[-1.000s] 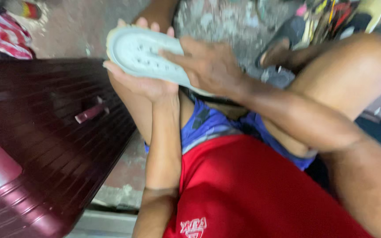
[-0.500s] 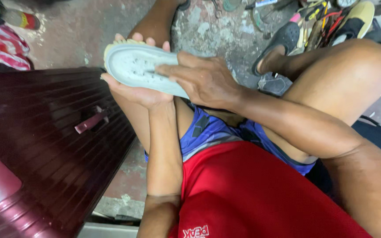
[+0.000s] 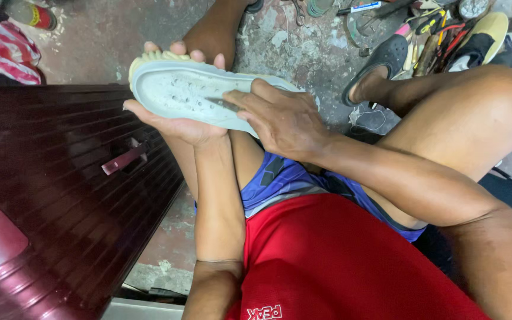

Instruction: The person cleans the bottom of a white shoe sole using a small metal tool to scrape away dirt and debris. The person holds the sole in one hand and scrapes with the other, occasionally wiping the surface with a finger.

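My left hand (image 3: pixel 176 121) cups a pale grey shoe sole (image 3: pixel 179 92) from below, fingers wrapped over its far edge, inner face turned up. My right hand (image 3: pixel 280 118) lies on the sole's right half and presses a thin grey metal tool (image 3: pixel 220 104) flat against the inner surface with the fingertips. The sole is held above my left knee, over a rough concrete floor (image 3: pixel 303 53). My forearms cross in front of a red shirt and blue shorts.
A dark maroon ribbed suitcase (image 3: pixel 48 195) with a handle fills the left side. Loose tools, a black sandal (image 3: pixel 383 59) and a yellowish shoe (image 3: pixel 487 29) lie on the floor at top right. A red-and-white striped cloth (image 3: pixel 4 44) sits top left.
The sole and both hands sit lower and further right in the view than before. My right hand has slid along the sole and the thin tool now shows under its fingers.
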